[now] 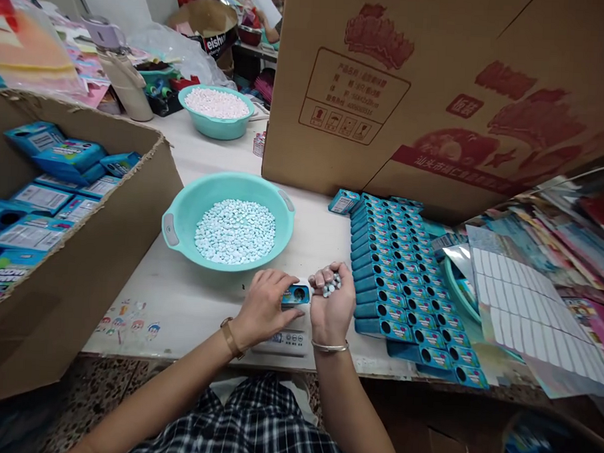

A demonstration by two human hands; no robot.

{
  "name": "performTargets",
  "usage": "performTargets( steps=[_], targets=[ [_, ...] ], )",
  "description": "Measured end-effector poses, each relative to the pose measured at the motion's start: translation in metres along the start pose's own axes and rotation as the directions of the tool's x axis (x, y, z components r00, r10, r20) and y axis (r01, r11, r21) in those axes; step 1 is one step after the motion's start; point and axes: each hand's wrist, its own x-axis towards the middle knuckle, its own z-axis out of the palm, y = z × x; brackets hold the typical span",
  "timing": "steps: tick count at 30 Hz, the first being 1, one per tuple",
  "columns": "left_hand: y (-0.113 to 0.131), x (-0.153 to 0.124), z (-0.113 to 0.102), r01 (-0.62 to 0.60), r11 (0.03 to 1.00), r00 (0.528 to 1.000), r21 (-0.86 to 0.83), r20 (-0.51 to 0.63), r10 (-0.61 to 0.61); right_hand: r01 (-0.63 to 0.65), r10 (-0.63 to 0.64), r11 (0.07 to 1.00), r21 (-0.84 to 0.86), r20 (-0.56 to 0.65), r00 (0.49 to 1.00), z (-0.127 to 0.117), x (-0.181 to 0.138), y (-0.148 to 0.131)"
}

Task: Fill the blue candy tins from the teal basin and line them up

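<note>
Clock positions are taken from the small box, 12 being the far side of the table. The left hand (265,300) pinches the small box (296,294) between thumb and fingers, its holed face upward, above the scale (281,343); contact with the scale cannot be confirmed. At 3 o'clock, just beside it, the right hand (331,309) is palm up, fingers curled around a heap of pellets (331,286). At 10 o'clock stands a green bowl (183,214) part-filled with loose pellets. Rows of blue boxes (387,270) lie at 3 o'clock, beyond the right hand. A tall carton (355,162) stands at 1 o'clock; an open carton (100,264) containing similar boxes occupies 9 o'clock.
</note>
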Motion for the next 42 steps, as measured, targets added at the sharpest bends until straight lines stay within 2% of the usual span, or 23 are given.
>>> performTargets(
  steps=[3,8,20,26,28,31,35,38,42],
  targets=[
    [0.001,0.001,0.003,0.014,1.0,1.0,-0.013,-0.022,-0.015,0.092,-0.09,0.99,-0.111,0.028,0.996,0.002,-0.003,0.007],
    [0.001,0.001,0.003,0.008,0.999,1.0,-0.041,-0.03,-0.009,0.122,-0.114,0.972,-0.2,0.05,0.992,0.002,-0.006,0.011],
    [-0.001,0.0,0.003,0.036,0.998,0.999,-0.049,-0.036,-0.038,0.17,-0.139,0.95,-0.264,0.132,0.981,0.004,-0.011,0.012],
    [-0.006,-0.003,0.001,0.037,0.997,0.998,-0.065,-0.049,-0.04,0.172,-0.143,0.946,-0.274,0.122,0.982,0.001,-0.012,0.015],
    [-0.006,-0.005,-0.001,0.038,0.997,0.998,-0.07,-0.05,-0.041,0.149,-0.131,0.957,-0.25,0.088,0.987,-0.001,-0.008,0.012],
    [-0.006,-0.011,-0.011,0.033,0.995,0.998,-0.093,-0.044,-0.037,0.038,-0.033,0.99,-0.137,0.037,0.999,-0.006,0.002,0.0],
    [-0.009,-0.026,-0.032,0.055,0.988,0.996,-0.144,-0.069,-0.065,-0.088,0.085,0.996,0.033,0.077,0.993,-0.018,0.014,-0.025],
    [-0.012,-0.037,-0.045,0.094,0.982,0.987,-0.164,-0.114,-0.114,-0.116,0.104,0.986,0.119,0.102,0.989,-0.03,0.018,-0.04],
    [-0.013,-0.045,-0.051,0.118,0.979,0.98,-0.166,-0.143,-0.142,-0.122,0.109,0.98,0.159,0.088,0.99,-0.044,0.019,-0.047]
  ],
)
